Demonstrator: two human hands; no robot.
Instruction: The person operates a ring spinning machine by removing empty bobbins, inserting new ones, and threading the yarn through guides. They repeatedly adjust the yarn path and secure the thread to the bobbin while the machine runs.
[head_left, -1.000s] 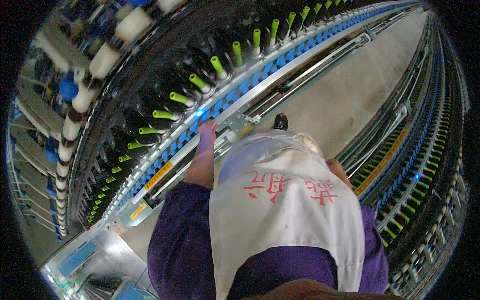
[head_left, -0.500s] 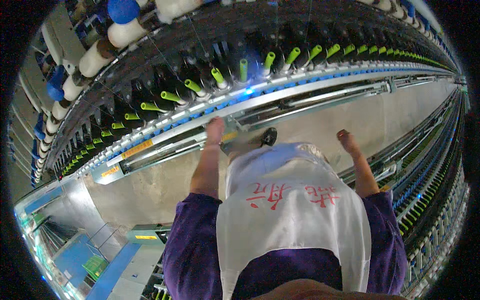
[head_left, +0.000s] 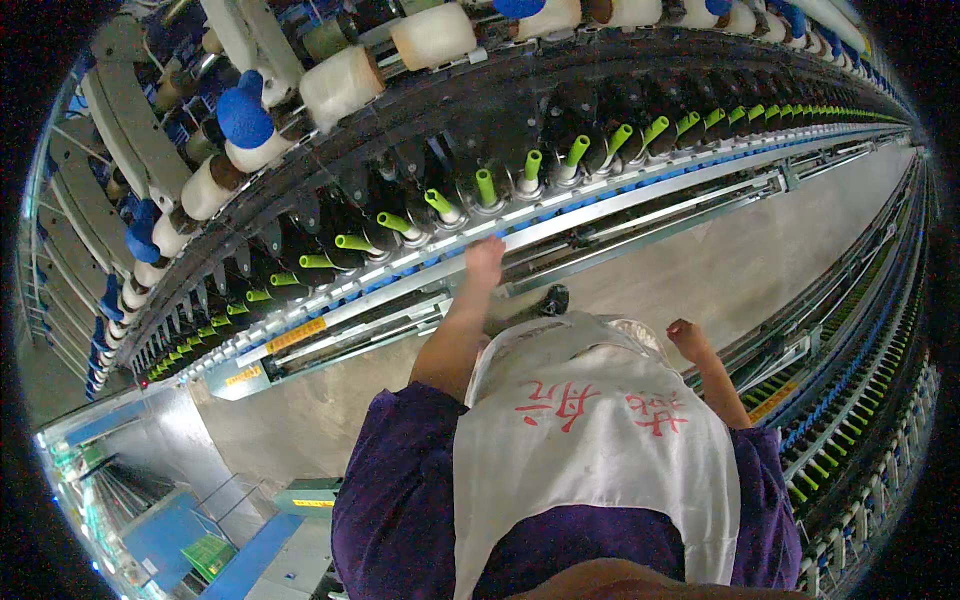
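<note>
My left hand (head_left: 487,258) reaches to the silver rail (head_left: 540,228) along the front of a spinning machine, just below the row of bright green bobbin tubes (head_left: 486,187). Its fingers are smeared, and I cannot tell whether it touches the rail. Over the aisle at the right, my right hand (head_left: 688,340) hangs apart from the machines with its fingers curled in. Whatever lies inside that hand, if anything, is hidden. The green tubes stand on spindles in a long curved line.
White yarn spools (head_left: 435,36) and blue rounded caps (head_left: 243,112) line the machine's upper side. A second machine with green tubes (head_left: 820,465) runs along the right. Between them lies the concrete aisle floor (head_left: 620,275). A green crate (head_left: 209,555) stands at lower left.
My left hand has moved right and slightly up along the rail. My right hand is a little lower, its fingers still curled. The view has shifted along the machine.
</note>
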